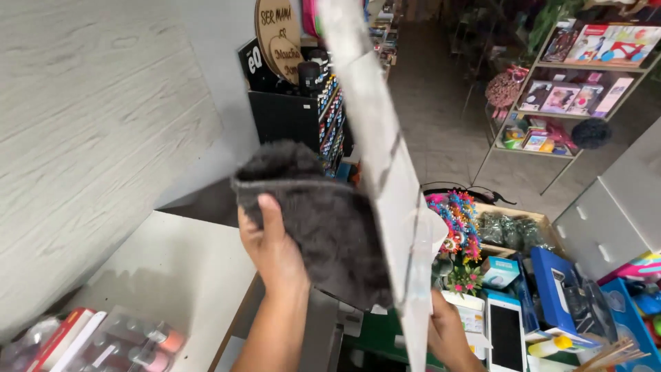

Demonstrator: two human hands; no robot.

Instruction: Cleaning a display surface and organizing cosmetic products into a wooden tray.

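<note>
**Cloth Against the Panel**

At the centre of the frame, my left hand presses a dark grey fluffy cloth flat against a tall clear panel, thumb spread upward over the fabric and the other fingers hidden behind it. The panel runs edge-on from the top middle down to the bottom middle. Low in the frame, my right hand grips the panel's lower edge; I cannot tell how those fingers lie, since the panel covers them. Left of my arm sits a white counter. To the lower right lie a blue box and colourful hair ties; a display shelf stands upper right.
</note>
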